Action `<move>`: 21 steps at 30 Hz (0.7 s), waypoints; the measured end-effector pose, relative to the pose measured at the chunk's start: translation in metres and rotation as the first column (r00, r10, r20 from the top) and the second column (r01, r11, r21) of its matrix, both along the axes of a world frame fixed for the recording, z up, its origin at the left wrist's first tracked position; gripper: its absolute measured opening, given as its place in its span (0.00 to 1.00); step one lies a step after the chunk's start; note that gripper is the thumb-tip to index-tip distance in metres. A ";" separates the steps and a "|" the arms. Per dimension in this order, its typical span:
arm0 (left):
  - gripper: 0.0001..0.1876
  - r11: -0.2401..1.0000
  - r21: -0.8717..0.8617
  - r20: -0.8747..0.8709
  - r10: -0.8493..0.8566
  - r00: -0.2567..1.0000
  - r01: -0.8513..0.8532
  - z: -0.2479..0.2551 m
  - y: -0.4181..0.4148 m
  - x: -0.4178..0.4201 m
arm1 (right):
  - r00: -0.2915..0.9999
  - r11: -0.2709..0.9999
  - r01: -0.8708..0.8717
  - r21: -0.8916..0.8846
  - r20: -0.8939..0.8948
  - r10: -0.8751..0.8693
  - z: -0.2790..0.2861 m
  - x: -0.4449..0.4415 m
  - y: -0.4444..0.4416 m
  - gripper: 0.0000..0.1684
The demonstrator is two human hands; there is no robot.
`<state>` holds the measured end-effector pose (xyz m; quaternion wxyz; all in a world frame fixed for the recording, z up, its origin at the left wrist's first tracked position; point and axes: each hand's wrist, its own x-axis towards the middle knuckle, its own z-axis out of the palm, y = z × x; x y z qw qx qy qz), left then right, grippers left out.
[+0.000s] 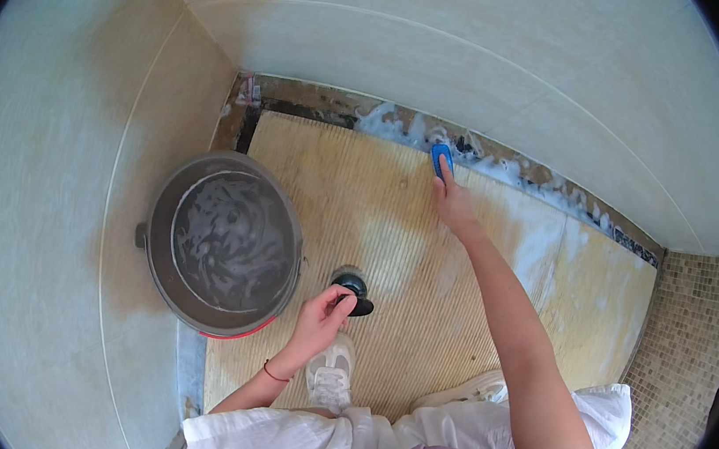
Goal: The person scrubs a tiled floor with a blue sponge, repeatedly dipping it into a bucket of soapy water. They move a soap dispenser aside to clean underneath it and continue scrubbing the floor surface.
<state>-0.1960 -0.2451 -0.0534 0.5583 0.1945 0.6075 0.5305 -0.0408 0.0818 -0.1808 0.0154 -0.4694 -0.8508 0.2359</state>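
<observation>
My right hand (458,206) grips a blue scrubbing brush (441,156), its far end at the soapy groove (403,130) along the foot of the back wall. White suds (505,169) lie along this dark, grimy strip. Lower down, my left hand (322,319) has its thumb and fingers closed on the black handle of a small round brush (353,283). The bristles of that brush show on its far side, close above the ribbed beige floor slab (335,202); contact is hard to tell. Beside it stands a grey bucket (159,202) with soapy water (231,243) inside.
Large pale tiles cover the left wall (38,188) and back wall (386,48), with brownish patches near their corner. A small plastic wrapper (250,89) lies in that corner. Mosaic tiles (687,328) begin at the right. My shoes (333,371) rest on the slab near the bucket's red handle (241,333).
</observation>
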 end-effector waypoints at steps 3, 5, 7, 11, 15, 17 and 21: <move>0.09 1.000 -0.004 -0.020 -0.002 1.000 0.002 -0.002 -0.008 -0.006 | 0.963 0.964 -0.258 -0.057 -0.090 0.253 0.008 0.029 -0.059 0.35; 0.09 1.000 0.002 -0.016 0.000 1.000 0.000 -0.004 -0.008 -0.004 | 0.883 0.866 -0.468 -0.178 -0.047 0.468 0.024 0.067 -0.116 0.36; 0.09 1.000 -0.011 -0.007 -0.018 1.000 0.018 -0.003 -0.007 -0.005 | 0.787 0.772 -0.569 -0.282 0.085 0.611 0.055 0.080 -0.130 0.37; 0.10 0.999 -0.016 -0.006 -0.029 1.000 0.028 -0.003 -0.005 -0.005 | 0.918 0.907 -0.393 -0.155 -0.009 0.396 0.029 0.079 -0.088 0.38; 0.09 1.000 -0.004 -0.004 0.004 1.000 -0.004 0.002 -0.002 -0.004 | 0.978 0.989 -0.103 -0.106 0.173 0.121 0.048 0.025 -0.057 0.37; 0.09 1.000 -0.004 -0.004 -0.017 1.000 0.017 -0.002 -0.005 -0.008 | 0.951 0.947 -0.288 -0.145 0.073 0.300 0.051 0.041 -0.100 0.37; 0.10 1.000 -0.017 -0.023 -0.023 0.999 0.023 -0.003 -0.006 -0.006 | 0.838 0.816 -0.455 -0.356 0.138 0.527 0.063 0.083 -0.163 0.37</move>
